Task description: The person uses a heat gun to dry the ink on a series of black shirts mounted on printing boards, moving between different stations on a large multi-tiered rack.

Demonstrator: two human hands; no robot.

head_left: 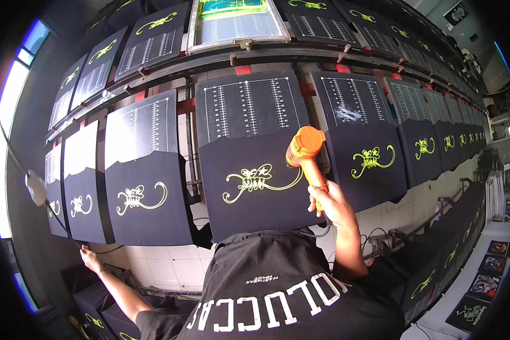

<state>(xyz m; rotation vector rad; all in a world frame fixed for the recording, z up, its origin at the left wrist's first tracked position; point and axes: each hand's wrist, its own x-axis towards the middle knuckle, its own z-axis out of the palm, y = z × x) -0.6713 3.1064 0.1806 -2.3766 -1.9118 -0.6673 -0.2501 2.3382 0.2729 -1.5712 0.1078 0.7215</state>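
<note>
My right hand (335,205) is wrapped round the handle of an orange heat gun (307,144). The gun is held above the right part of a black shirt (260,211) spread over a printing board (249,102). That shirt bears a yellow-green curled line print (257,179) with a star. Far out to the left, my left hand (90,258) has its fingers closed on a thin dark cord (62,225). Higher along this cord hangs a pale oval piece (36,188), its kind unclear. Part of the gun's cable shows below my right hand.
Neighbouring boards carry black shirts with similar prints, one left (144,212) and one right (368,178). A metal rail (232,59) runs behind them. Beyond it, a framed screen (284,38) rests among further boards. Loose cables (377,235) lie near the tiled floor at right.
</note>
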